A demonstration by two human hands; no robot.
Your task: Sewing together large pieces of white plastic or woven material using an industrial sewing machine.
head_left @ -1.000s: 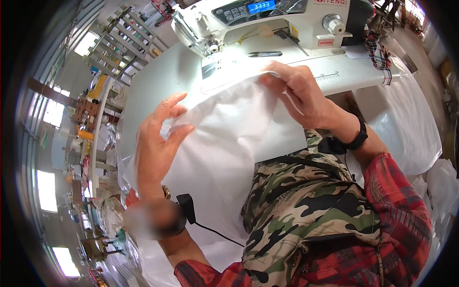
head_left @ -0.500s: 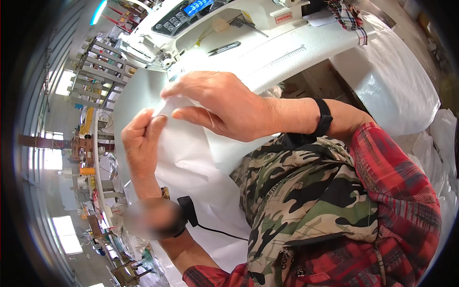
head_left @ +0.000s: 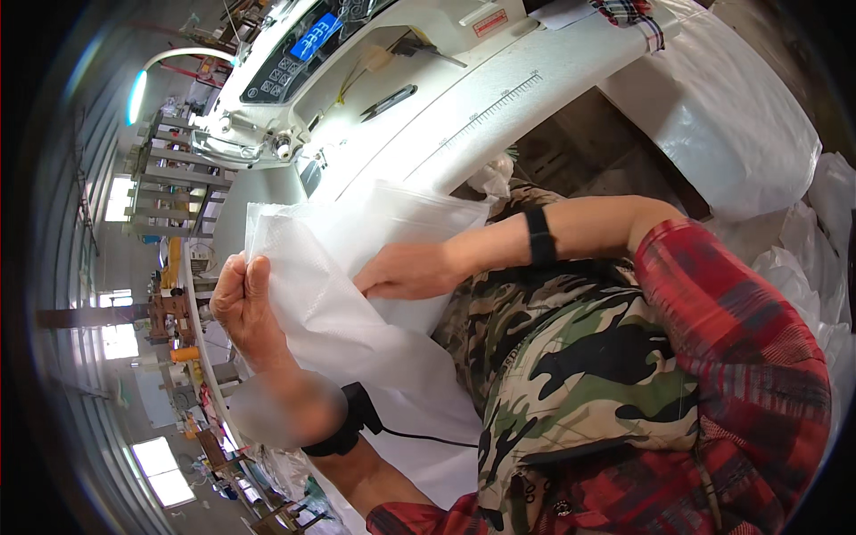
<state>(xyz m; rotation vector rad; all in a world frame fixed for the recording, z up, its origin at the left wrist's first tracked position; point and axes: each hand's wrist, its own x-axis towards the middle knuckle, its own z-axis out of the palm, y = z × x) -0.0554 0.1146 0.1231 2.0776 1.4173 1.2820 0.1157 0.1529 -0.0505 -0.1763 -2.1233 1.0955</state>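
Note:
A thin white woven plastic sheet (head_left: 308, 281) hangs in loose folds between my hands and down over my lap. My left hand (head_left: 245, 303) is closed, pinching the sheet's left edge between thumb and fingers, just below its upper corner. My right hand (head_left: 410, 271) lies lower and to the right, its fingers drawn together at a fold; the sheet hides the fingertips. The sheet's upper part overlaps the near edge of the sewing machine bed (head_left: 419, 160). Beyond the left hand is the machine's needle end (head_left: 283, 147).
A lit display panel (head_left: 314, 37) tops the white sewing machine. Small snips (head_left: 390, 102) lie on its bed, near a printed ruler scale. Plaid cloth (head_left: 629, 16) rests at the far right end, above a large white plastic sheet (head_left: 713, 116). A lamp (head_left: 136, 96) glows at upper left.
My hands have moved apart. The right hand has come down from the sheet's top edge to a fold, and the left is slightly lower. More of the sheet's upper edge shows.

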